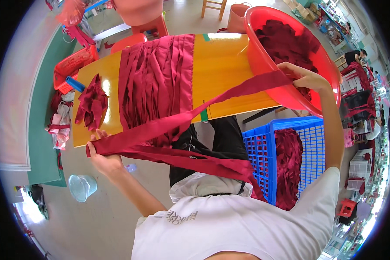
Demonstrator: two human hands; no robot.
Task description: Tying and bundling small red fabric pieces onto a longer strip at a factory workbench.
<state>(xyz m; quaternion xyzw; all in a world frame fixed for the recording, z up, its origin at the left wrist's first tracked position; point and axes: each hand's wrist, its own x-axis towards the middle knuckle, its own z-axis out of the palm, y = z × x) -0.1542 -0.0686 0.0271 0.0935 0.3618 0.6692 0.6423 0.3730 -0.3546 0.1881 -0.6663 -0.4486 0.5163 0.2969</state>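
Observation:
A long dark-red fabric strip (177, 120) stretches between my two hands, across the near side of a yellow table. My left hand (105, 157) grips it where it folds back at the left, and from there a second length runs toward the blue basket. At the rim of the red tub, my right hand (305, 78) pinches the strip's other end. Beyond the strip, many red strips (158, 78) lie side by side over the table. A crumpled red cloth piece (92, 103) sits at the table's left end.
The red tub (255, 47) of dark-red cloth stands at the table's right end. Beside my right hip is a blue basket (271, 160) holding red strips. A red basket (73, 65) and a blue tube (75, 83) are at the left. A bucket (82, 188) stands on the floor.

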